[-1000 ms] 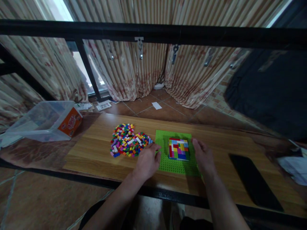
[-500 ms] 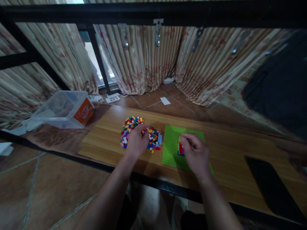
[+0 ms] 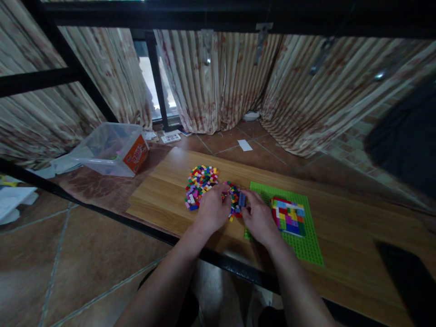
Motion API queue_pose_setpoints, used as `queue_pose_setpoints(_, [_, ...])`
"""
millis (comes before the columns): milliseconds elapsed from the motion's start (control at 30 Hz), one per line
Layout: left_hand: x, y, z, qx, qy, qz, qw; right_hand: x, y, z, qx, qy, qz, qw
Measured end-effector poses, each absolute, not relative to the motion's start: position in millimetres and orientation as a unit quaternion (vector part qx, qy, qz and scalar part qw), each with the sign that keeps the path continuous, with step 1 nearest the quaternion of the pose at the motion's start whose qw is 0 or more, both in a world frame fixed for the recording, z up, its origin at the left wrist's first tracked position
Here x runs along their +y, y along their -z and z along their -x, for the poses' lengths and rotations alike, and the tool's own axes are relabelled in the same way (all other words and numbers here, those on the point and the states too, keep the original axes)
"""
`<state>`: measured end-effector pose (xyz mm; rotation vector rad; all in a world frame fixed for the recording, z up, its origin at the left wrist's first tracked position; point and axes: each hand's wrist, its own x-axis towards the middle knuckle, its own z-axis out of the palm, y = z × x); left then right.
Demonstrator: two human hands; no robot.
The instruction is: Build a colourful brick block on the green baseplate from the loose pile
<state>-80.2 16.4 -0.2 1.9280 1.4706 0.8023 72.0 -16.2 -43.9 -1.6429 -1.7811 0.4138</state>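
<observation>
A loose pile of small multicoloured toy bricks [image 3: 199,181] lies on the wooden table. Over its right part is my left hand [image 3: 214,209], fingers bent downward and thumb apart from them, with bricks showing between; nothing held can be made out. My right hand [image 3: 258,218] reaches in at the pile's right edge, finger and thumb apart beside a blue brick [image 3: 242,200]. Its wrist lies over the green baseplate [image 3: 311,247]. A flat block of multicoloured bricks [image 3: 289,216] is built on that baseplate, to the right of my right hand.
A clear plastic box [image 3: 109,147] with an orange label stands at the far left. A dark flat object [image 3: 405,272] lies on the wooden table [image 3: 156,200] at the right. A black bar [image 3: 225,261] runs along the near edge. Patterned curtains [image 3: 204,86] hang behind.
My right hand has moved left off the brick block to the pile, uncovering the block. My left hand stays over the pile. The view has turned a little to the left.
</observation>
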Motion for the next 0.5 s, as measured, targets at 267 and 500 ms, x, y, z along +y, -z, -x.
queue_pose_setpoints(267, [19.1, 3.4, 84.3, 0.557, -0.292, -0.723, 0.287, -9.3, 45.9, -70.7, -0.652, -0.164, 0.668, 0.32])
queue_pose_setpoints(500, [16.5, 1.2, 80.1, 0.541, -0.301, -0.72, 0.314, -20.6, 35.4, -71.0, -0.629, -0.194, 0.644, 0.39])
